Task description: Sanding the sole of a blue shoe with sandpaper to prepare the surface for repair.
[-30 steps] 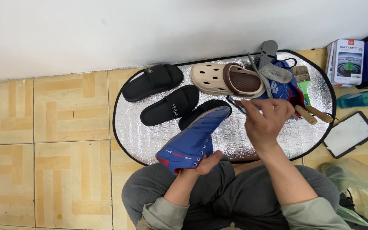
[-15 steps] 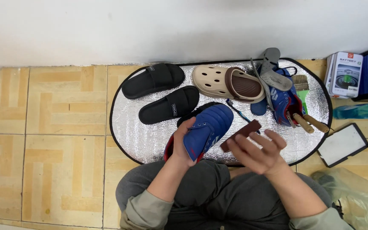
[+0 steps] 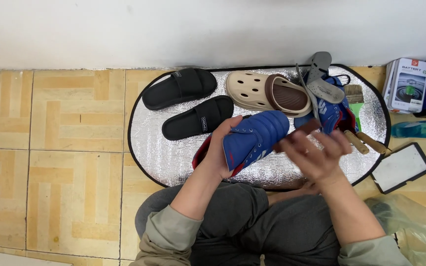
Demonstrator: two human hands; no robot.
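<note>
1. Left hand (image 3: 221, 150) clamped on blue shoe (image 3: 252, 139), held above the silver mat (image 3: 173, 152), near its front edge
2. Right hand (image 3: 316, 152) blurred, fingers closed on brown brush (image 3: 297, 134), touching the shoe's toe
3. Black slides (image 3: 188, 101) and beige clog (image 3: 265, 92) on the mat's far side

I see a shiny silver mat (image 3: 173, 157) on the tan tile floor (image 3: 50, 148). Two black slippers (image 3: 179, 88) lie side by side on it. Next to them sits a cream clog (image 3: 252, 88) with a brown inside. A green brush (image 3: 355, 98) lies near the mat's right edge. A small box (image 3: 409, 84) stands by the white wall (image 3: 173, 29).
</note>
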